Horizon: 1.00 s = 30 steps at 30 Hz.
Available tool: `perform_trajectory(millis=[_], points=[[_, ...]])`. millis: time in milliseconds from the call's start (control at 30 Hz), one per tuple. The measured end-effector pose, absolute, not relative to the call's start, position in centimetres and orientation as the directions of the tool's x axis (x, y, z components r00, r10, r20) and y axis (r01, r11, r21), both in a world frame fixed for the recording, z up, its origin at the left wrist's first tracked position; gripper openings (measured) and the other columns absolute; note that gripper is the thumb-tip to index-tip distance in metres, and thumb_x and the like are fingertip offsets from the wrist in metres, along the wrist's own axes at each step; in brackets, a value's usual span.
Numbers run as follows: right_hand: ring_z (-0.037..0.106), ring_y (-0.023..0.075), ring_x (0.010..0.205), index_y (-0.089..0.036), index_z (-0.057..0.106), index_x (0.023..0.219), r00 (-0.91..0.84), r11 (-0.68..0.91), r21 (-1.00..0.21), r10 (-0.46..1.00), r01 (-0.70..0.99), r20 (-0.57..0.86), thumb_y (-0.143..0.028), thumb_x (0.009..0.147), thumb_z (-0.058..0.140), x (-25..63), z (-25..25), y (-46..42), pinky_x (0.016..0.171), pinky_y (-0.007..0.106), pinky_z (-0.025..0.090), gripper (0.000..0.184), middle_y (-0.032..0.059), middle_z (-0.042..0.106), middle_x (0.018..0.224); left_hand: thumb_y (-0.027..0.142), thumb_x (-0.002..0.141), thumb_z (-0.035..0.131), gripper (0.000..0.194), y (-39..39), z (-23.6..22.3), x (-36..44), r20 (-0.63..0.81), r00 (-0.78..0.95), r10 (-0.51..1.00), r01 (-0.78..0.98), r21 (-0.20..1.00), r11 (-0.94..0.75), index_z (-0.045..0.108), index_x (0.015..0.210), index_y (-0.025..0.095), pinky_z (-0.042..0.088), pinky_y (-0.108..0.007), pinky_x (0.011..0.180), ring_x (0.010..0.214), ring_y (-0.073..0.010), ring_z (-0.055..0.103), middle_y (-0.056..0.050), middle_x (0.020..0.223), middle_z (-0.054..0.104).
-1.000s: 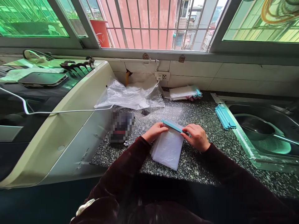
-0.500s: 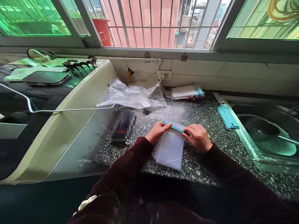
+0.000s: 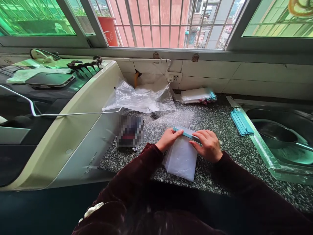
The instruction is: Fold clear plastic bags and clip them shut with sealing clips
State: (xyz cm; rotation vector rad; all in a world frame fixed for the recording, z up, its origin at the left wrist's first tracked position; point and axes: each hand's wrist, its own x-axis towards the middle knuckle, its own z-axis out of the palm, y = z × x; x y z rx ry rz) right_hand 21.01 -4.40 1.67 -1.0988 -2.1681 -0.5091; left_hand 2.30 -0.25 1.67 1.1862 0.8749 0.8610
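Note:
A long blue bag clip [image 3: 187, 134] lies slantwise across the top of several clear plastic bags [image 3: 183, 160], which are stacked on the speckled counter. My left hand [image 3: 168, 138] pinches the clip's left end, with the thumb on top. At its right end, the fingers and thumb of my right hand [image 3: 207, 143] are closed round the strip and cover its tip. Below the clip the bags fan out slightly toward the counter's front edge. More blue clips [image 3: 241, 122] lie in a pile to the right, beside the sink.
Behind my hands, a crumpled clear plastic bag [image 3: 144, 98] and a bundle of bags with blue and pink clips [image 3: 197, 95] rest near the wall. A blurred dark object [image 3: 130, 131] is on the left. The sink [image 3: 264, 153] holds a dark pan [image 3: 275, 132].
My right hand's fingers have closed a little further over the clip's right end. The whole view has shifted slightly; the clip and bags otherwise keep their places.

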Motion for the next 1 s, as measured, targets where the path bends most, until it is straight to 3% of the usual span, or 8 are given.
perform_trajectory(millis=[167, 333, 567, 700, 833, 1000], points=[[0.054, 0.0168, 0.072, -0.018, 0.06, 0.084, -0.431, 0.576, 0.047, 0.552, 0.816, 0.714, -0.027, 0.082, 0.057, 20.8, 1.7, -4.5, 0.067, 0.03, 0.036, 0.01, 0.0038, 0.066, 0.076, 0.058, 0.058, 0.066, 0.049, -0.4, 1.9, 2.1, -0.116, 0.468, 0.876, -0.086, 0.981, 0.176, 0.058, 0.064, 0.01, 0.028, -0.022, 0.052, 0.053, -0.0071, 0.038, 0.003, 0.055, 0.048], [0.057, 0.0166, 0.072, -0.018, 0.059, 0.084, -0.393, 0.586, 0.002, 0.541, 0.81, 0.744, -0.024, 0.081, 0.058, 21.0, 1.7, -4.5, 0.068, 0.03, 0.039, 0.007, 0.0038, 0.065, 0.076, 0.039, 0.057, 0.074, 0.034, -0.2, 2.6, 1.3, -0.12, 0.604, 0.788, -0.05, 0.981, 0.188, 0.062, 0.071, 0.01, 0.033, -0.023, 0.059, 0.061, -0.0095, 0.045, 0.0, 0.064, 0.057], [0.056, 0.0169, 0.072, -0.019, 0.059, 0.088, -0.415, 0.638, -0.041, 0.546, 0.769, 0.728, -0.022, 0.082, 0.055, 21.6, 1.4, -4.4, 0.068, 0.03, 0.046, 0.008, 0.0052, 0.063, 0.079, 0.026, 0.062, 0.065, 0.018, 0.1, 3.2, 0.5, -0.114, 0.585, 0.803, -0.075, 0.978, 0.193, 0.059, 0.072, 0.012, 0.035, -0.023, 0.065, 0.065, -0.01, 0.047, 0.001, 0.068, 0.056], [0.056, 0.017, 0.073, -0.019, 0.059, 0.09, -0.418, 0.647, -0.055, 0.553, 0.761, 0.721, -0.021, 0.083, 0.055, 21.6, 1.3, -4.4, 0.067, 0.03, 0.048, 0.009, 0.0057, 0.063, 0.08, 0.03, 0.062, 0.064, 0.019, 0.2, 2.7, 0.4, -0.098, 0.551, 0.828, -0.122, 0.973, 0.196, 0.059, 0.069, 0.013, 0.036, -0.024, 0.065, 0.066, -0.0113, 0.047, 0.001, 0.069, 0.056], [0.056, 0.0171, 0.073, -0.019, 0.059, 0.09, -0.431, 0.644, -0.047, 0.562, 0.763, 0.706, -0.021, 0.083, 0.055, 21.7, 1.3, -4.4, 0.067, 0.029, 0.048, 0.009, 0.0058, 0.063, 0.079, 0.048, 0.07, 0.06, 0.034, 0.3, 2.1, 0.7, -0.065, 0.51, 0.858, -0.192, 0.963, 0.187, 0.061, 0.069, 0.014, 0.036, -0.026, 0.066, 0.066, -0.0129, 0.048, -0.002, 0.07, 0.058], [0.056, 0.0166, 0.071, -0.019, 0.06, 0.088, -0.448, 0.636, -0.014, 0.559, 0.771, 0.698, -0.022, 0.083, 0.055, 21.7, 1.2, -4.2, 0.066, 0.029, 0.045, 0.008, 0.0053, 0.064, 0.078, 0.056, 0.068, 0.059, 0.043, 0.2, 2.2, 1.1, -0.036, 0.451, 0.892, -0.105, 0.99, 0.093, 0.06, 0.066, 0.013, 0.036, -0.026, 0.066, 0.067, -0.014, 0.047, -0.002, 0.068, 0.057]])
